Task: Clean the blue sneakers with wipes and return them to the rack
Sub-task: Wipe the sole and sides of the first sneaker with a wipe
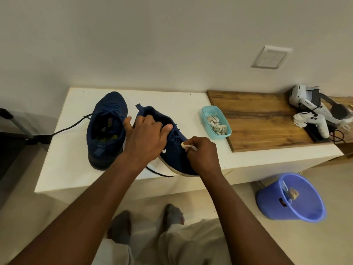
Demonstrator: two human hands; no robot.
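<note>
Nearest the camera, along the bottom edge of the head view, pale trousers (181, 245) and two grey-socked feet (120, 226) were seen on the light floor. Above them, both bare forearms were stretched toward the white desk (72, 150) in the middle of the frame.

The left hand (147, 134) was curled over the collar and laces of one blue sneaker (177, 155). This sneaker was held tilted at the desk's near edge, with its pale sole turned toward the lower right. The right hand (200, 152) was closed on a small white wipe (186, 145), which was pinched in the fingertips and pressed against that sneaker's side below the laces. The other blue sneaker (107, 129) was stood upright just to the left, its opening facing up.

Right of centre, a teal tub (204, 121) of crumpled wipes (216, 124) was set on the desk just beside a wooden board (257, 119). A white headset (305, 100) and a controller (317, 121) were laid at the board's far right. A blue bucket (271, 199) holding a crumpled scrap (293, 194) was stood on the floor at the lower right.
</note>
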